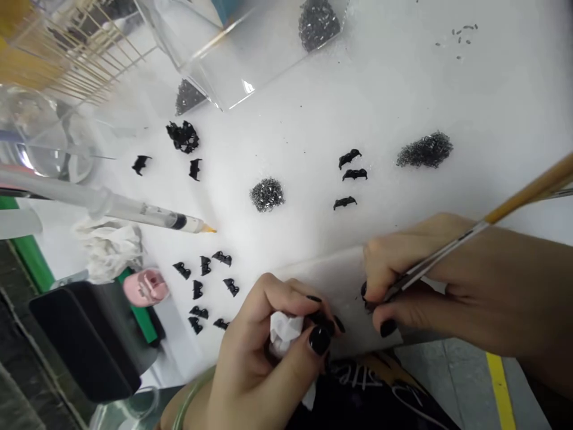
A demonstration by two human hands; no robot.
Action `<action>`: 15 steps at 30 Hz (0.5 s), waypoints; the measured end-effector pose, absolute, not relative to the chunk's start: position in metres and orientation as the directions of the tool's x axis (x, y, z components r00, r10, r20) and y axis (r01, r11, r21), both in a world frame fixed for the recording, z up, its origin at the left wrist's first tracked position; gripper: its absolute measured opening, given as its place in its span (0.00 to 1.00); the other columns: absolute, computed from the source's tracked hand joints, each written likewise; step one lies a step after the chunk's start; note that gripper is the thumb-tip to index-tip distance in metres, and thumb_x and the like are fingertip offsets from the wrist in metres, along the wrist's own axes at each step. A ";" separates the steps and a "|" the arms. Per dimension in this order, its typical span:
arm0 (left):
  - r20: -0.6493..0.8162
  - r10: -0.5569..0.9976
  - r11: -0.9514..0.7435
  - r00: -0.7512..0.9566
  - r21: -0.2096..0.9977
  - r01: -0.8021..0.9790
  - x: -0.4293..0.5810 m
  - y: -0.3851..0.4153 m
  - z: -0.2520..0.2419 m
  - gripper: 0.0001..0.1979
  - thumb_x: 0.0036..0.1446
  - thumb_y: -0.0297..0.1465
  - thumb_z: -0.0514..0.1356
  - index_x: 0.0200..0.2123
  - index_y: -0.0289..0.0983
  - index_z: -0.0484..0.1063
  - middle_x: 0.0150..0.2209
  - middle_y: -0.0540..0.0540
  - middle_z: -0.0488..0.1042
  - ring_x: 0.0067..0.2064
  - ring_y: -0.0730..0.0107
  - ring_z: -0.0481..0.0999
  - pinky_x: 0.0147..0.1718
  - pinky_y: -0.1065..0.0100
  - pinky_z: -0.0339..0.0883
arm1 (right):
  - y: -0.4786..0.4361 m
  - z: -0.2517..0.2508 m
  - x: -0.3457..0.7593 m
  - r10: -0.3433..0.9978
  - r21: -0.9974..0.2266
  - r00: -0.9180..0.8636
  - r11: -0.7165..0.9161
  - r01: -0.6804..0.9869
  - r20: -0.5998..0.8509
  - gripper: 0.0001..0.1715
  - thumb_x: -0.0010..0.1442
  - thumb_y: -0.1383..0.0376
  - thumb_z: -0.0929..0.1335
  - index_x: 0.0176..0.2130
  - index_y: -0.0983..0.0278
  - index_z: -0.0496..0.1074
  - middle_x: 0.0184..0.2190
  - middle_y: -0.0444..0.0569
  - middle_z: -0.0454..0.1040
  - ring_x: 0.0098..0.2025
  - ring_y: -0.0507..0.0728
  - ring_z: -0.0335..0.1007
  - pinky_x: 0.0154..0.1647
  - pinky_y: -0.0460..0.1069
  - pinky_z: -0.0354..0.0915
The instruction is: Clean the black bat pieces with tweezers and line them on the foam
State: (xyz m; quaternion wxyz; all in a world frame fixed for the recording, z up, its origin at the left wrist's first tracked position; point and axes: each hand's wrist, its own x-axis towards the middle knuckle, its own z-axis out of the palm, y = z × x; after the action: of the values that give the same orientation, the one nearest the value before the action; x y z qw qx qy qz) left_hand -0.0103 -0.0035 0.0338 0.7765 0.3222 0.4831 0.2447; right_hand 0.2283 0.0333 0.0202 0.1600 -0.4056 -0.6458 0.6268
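My left hand (277,352) is closed around a crumpled white tissue (285,329), and its thumb and fingertips pinch a small black piece (326,322) that is mostly hidden. My right hand (416,280) grips a slim tool with a tan wooden handle and a silver metal shaft (461,242). Its working end lies among my fingertips, near a dark bit (366,298) that I cannot make out. Under both hands lies a white sheet (333,269). Several black bat-shaped pieces (205,265) are spread left of my left hand, and 3 more bat-shaped pieces (354,174) lie farther back.
Small dark metallic bits form piles (267,194) on the white table. A syringe (147,212) with an orange tip points in from the left. Around it are a clear plastic box (224,65), a crumpled tissue (110,248), a pink object (145,286) and a black object (85,337).
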 end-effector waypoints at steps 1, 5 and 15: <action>-0.571 0.705 0.648 0.421 0.760 -0.056 -0.011 -0.004 0.033 0.07 0.65 0.26 0.59 0.42 0.46 0.70 0.37 0.50 0.73 0.31 0.76 0.68 0.29 0.78 0.66 | 0.034 0.020 0.230 0.711 -0.940 -0.631 -0.134 0.312 -0.311 0.05 0.60 0.67 0.69 0.32 0.61 0.69 0.22 0.38 0.72 0.21 0.48 0.64 0.20 0.45 0.57; -0.526 0.749 0.570 0.403 0.821 0.011 -0.009 -0.006 0.033 0.07 0.65 0.26 0.58 0.41 0.45 0.70 0.37 0.50 0.73 0.32 0.75 0.69 0.30 0.77 0.67 | 0.035 0.019 0.232 0.685 -0.925 -0.624 -0.236 0.297 -0.376 0.05 0.61 0.64 0.71 0.33 0.62 0.71 0.25 0.42 0.75 0.24 0.50 0.70 0.21 0.45 0.61; -0.518 0.762 0.502 0.389 0.852 0.151 -0.008 -0.008 0.034 0.06 0.66 0.29 0.59 0.40 0.48 0.69 0.37 0.54 0.74 0.33 0.75 0.71 0.32 0.79 0.68 | 0.037 0.014 0.231 0.692 -0.910 -0.591 -0.307 0.278 -0.414 0.05 0.60 0.65 0.71 0.34 0.63 0.72 0.29 0.43 0.77 0.30 0.52 0.77 0.27 0.44 0.74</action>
State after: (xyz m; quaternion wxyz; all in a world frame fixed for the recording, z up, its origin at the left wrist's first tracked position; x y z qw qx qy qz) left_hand -0.0079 -0.0083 0.0336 0.7021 0.4492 0.5080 0.2174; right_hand 0.2308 0.0365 0.0139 0.1509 -0.4261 -0.5690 0.6870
